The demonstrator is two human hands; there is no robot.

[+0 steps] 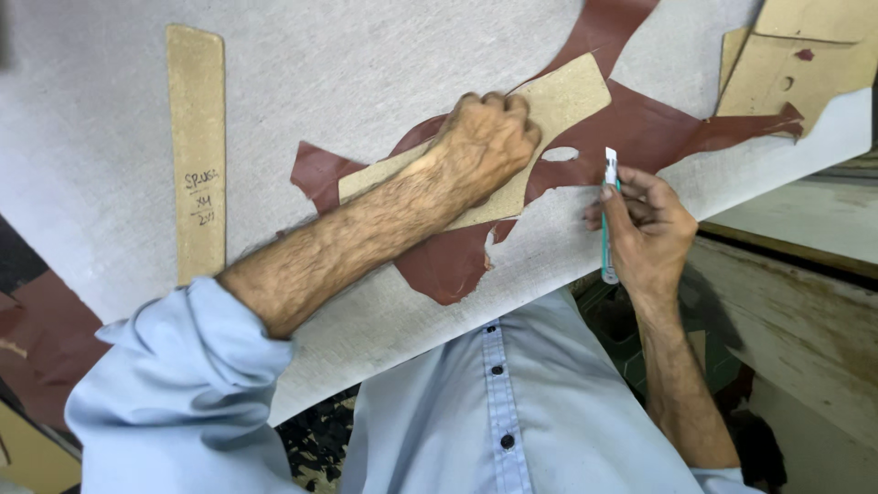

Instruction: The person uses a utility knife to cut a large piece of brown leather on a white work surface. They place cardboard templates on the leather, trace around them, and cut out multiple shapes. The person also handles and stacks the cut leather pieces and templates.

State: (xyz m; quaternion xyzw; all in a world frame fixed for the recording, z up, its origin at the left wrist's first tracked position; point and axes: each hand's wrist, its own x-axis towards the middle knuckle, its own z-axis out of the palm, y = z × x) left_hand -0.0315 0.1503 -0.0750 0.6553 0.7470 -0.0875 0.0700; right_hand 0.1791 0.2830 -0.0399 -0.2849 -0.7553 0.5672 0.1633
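Head cam view, looking straight down at a grey work board (110,165) with a ragged piece of reddish-brown leather (631,128) spread flat on it. The left hand (485,142) is bunched up, fingers curled tight, pressing down on a tan cardboard pattern (572,91) that sits on top of the leather, so the pattern is pinned right under the knuckles and sticks out past them toward the far right. The right hand (645,229) is just to the right of that, fingers wrapped closed around a slim green-handled knife (608,210), held upright-ish with the white blade tip pointing away, touching the leather right by the pattern's near edge. There's a small cut-out hole in the leather between the two hands.

Off to the left, well apart, lies a long narrow cardboard strip (197,110) with some handwriting on it. More cardboard pieces (805,64) are stacked at the far right corner. The person's light blue shirt (512,412) fills the near side.
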